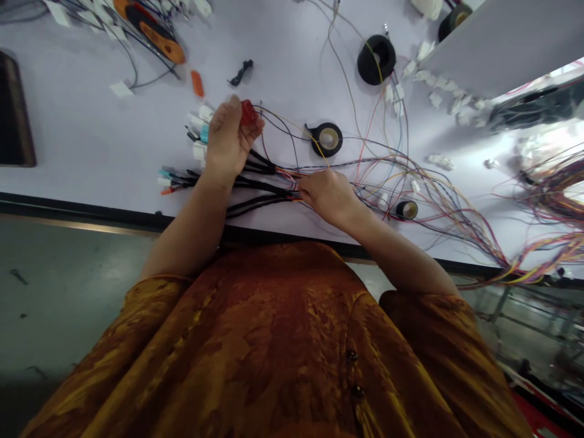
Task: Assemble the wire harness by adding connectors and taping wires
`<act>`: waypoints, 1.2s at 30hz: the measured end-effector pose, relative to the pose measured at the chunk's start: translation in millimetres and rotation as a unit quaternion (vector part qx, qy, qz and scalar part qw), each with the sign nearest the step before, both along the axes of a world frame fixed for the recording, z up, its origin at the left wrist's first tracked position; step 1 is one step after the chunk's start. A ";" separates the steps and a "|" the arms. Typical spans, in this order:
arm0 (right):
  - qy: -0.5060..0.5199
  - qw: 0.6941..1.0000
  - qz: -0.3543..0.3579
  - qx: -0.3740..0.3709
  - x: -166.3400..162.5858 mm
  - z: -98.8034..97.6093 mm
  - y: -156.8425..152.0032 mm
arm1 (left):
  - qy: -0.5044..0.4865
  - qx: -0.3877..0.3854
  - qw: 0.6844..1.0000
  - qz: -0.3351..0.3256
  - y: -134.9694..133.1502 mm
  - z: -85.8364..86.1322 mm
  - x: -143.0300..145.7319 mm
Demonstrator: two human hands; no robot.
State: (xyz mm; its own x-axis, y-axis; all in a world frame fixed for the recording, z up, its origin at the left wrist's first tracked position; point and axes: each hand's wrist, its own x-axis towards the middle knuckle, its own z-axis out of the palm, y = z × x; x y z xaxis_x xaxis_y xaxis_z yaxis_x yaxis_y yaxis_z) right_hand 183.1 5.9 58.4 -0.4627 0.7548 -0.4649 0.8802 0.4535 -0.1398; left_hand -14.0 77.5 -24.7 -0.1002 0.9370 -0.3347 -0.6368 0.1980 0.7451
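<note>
A red connector [247, 113] with thin wires running out of it is held between the thumb and fingers of my left hand [228, 137]. My right hand [329, 193] is closed around the wires of the harness, where the black-wrapped branches [264, 185] meet the loose coloured wires [424, 167]. White and light blue connectors [201, 134] lie at the branch ends, partly behind my left hand. More small connectors [165, 181] sit at the far left end of the harness. A roll of black tape [327, 140] lies flat just beyond my right hand.
An orange-and-black cutter [150, 30] lies at the upper left among labelled wires. Another black roll [376, 59] and a small tape roll [406, 210] are to the right. A dark block [16, 109] sits at the left. Bundled wires [556, 194] spread over the right side.
</note>
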 end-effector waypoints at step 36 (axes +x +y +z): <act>0.042 0.996 -0.075 -0.013 8.8 -2.5 -11.7 | 0.022 0.023 0.999 -0.001 -2.7 2.6 1.0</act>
State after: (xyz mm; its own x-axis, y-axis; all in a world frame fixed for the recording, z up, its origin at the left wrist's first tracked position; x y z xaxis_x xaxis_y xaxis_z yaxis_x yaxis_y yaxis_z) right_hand 191.9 -5.9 55.9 -0.3838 0.8068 -0.4492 0.9225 0.3131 -0.2257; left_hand -13.1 74.8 -22.1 -0.1116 0.9517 -0.2861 -0.6035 0.1638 0.7804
